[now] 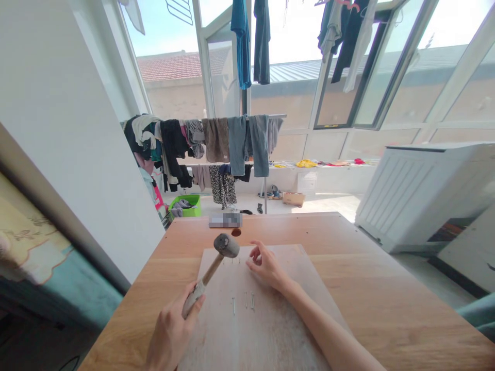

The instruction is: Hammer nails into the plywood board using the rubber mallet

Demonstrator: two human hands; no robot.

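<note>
My left hand (172,330) grips the wooden handle of a mallet (216,260) with a grey head, raised over the far part of a pale wooden board (270,330). My right hand (265,265) rests on the board near its far edge, fingers pinched together; whatever they hold is too small to make out. A short row of small nails (231,261) stands in the board just below the mallet head. Three loose nails (244,301) lie flat on the board between my two hands.
The board lies on a wooden table (371,293). Beyond it stand a drying rack full of clothes (216,141), a green basket (186,205) and a white cabinet (425,193) at the right. A white wall (69,154) runs along the left.
</note>
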